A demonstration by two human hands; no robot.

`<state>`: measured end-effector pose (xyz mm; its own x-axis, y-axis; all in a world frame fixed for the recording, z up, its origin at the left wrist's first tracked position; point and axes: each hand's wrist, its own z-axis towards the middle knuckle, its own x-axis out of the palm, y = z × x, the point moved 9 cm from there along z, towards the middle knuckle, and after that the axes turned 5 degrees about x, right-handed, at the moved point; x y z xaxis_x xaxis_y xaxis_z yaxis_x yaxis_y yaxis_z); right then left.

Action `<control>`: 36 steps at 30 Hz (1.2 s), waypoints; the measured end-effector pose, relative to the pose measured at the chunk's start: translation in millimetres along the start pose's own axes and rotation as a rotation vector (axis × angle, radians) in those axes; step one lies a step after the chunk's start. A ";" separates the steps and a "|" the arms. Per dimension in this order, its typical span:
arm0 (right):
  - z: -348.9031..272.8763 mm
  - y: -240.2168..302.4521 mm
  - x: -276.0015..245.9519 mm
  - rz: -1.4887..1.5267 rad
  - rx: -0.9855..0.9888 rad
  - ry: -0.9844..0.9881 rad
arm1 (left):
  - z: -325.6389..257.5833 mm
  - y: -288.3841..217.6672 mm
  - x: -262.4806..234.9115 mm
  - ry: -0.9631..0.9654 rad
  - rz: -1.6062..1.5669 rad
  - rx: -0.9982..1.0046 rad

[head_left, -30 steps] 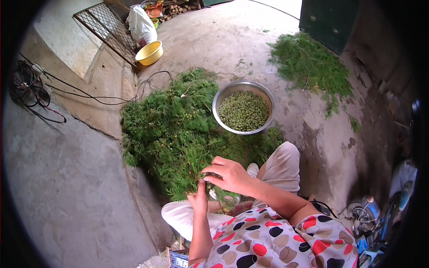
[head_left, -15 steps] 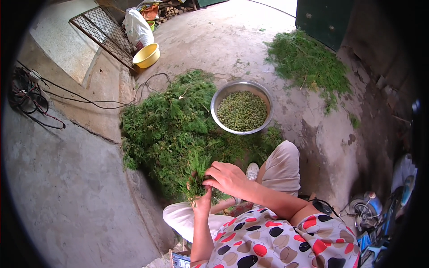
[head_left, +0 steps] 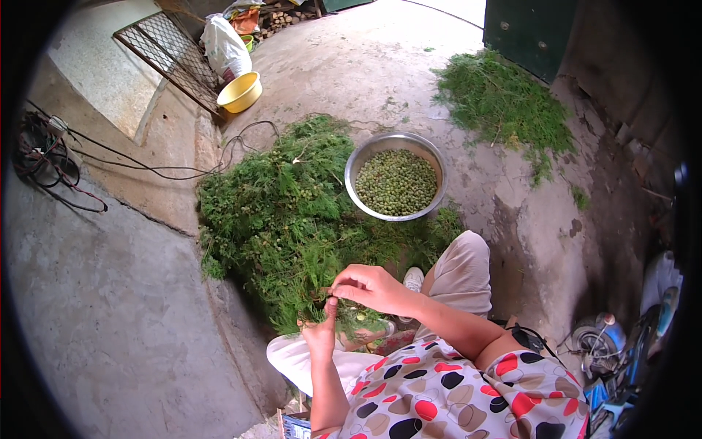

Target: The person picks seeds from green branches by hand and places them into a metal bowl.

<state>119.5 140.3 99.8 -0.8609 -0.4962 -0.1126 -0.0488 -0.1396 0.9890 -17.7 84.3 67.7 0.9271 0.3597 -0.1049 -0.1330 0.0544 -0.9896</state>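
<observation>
My left hand (head_left: 320, 335) is closed round the stem of a green leafy sprig (head_left: 308, 301), low over my lap. The sprig blends into the large heap of cut branches (head_left: 270, 208) behind it, which bears small round green cones. Thumb and fingers of my right hand (head_left: 371, 287) are pinched together just above the left thumb, at the sprig; whatever lies between them is too small to make out. Beyond my hands, at the heap's right edge, a steel basin (head_left: 441, 179) holds a mass of small green round cones.
More green branches (head_left: 504, 106) lie at the far right by a dark green door (head_left: 528, 36). A yellow basin (head_left: 240, 92), a white sack (head_left: 227, 45) and a leaning mesh frame (head_left: 164, 55) stand far left. Black cables (head_left: 164, 172) run along the left wall. Blue machinery (head_left: 610, 344) stands right.
My left hand has tilted and shifted slightly left and down, the sprig turning with it. My right hand's pinch has moved a little left.
</observation>
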 end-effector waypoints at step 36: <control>-2.0 -13.3 -12.8 0.179 0.015 -0.201 | 1.2 25.2 -7.0 -0.200 -0.282 -0.114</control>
<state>132.2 146.8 87.9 -0.9395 -0.3319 0.0845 0.1076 -0.0516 0.9929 -28.0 84.3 43.6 0.8334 0.5211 0.1841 0.1689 0.0771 -0.9826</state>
